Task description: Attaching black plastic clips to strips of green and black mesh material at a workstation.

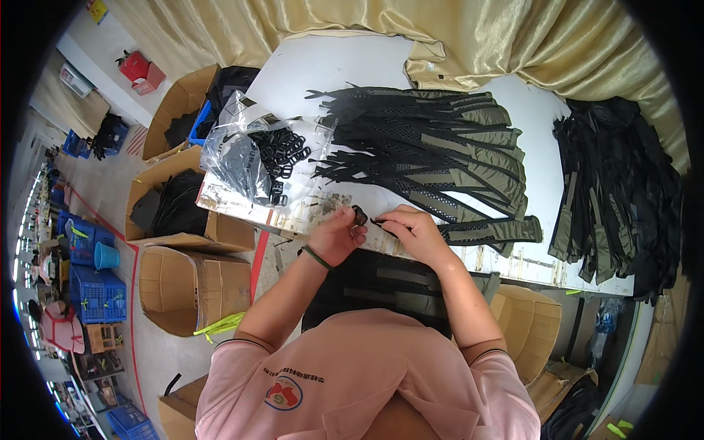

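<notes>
My left hand (334, 238) is closed around a small black plastic buckle (359, 215) at the table's front edge. Just to its right, my right hand (416, 233) pinches the thin end of a black webbing strap (376, 222). This strap seems to belong to the nearest olive and black mesh shoulder strap (506, 231), which lies flat along the table edge. Beyond my hands, several more such shoulder straps (433, 143) are fanned out, webbing ends to the left. Left of them, a clear plastic bag (236, 165) lies by a heap of black buckles (282, 152).
A second pile of black and olive straps (609, 194) hangs over the white table's (330, 62) right end. More dark straps (381, 290) lie against my front. Cardboard boxes (169, 290) stand on the floor at left, another box (524, 323) at right. A gold curtain (513, 37) borders the far side.
</notes>
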The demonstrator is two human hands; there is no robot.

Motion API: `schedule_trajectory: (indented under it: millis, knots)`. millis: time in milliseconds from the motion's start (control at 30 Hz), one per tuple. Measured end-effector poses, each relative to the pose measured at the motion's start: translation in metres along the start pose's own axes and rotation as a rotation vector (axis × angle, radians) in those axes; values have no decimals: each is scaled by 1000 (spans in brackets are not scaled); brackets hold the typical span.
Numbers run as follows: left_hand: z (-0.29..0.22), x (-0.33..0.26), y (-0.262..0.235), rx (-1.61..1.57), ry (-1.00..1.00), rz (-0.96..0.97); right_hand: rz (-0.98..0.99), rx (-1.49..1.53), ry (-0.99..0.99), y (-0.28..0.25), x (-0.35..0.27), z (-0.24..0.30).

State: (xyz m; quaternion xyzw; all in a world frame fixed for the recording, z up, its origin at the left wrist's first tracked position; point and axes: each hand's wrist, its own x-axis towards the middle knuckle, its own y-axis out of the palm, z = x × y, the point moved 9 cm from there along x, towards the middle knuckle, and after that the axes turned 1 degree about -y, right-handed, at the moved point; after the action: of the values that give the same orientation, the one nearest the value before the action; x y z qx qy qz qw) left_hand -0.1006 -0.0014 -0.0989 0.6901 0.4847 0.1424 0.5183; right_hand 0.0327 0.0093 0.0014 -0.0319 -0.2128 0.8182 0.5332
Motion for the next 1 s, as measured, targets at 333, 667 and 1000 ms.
schedule_trajectory:
  millis: [333, 667, 1000]
  knots:
    - [16, -3, 15, -49, -25, -13, -30, -267, -157, 5, -7, 20]
    - [26, 1, 32, -169, -104, 55, 109, 201, -1, 7, -4, 4]
    - [38, 0, 53, -222, -166, 137, 142, 326, 22, 7, -5, 4]
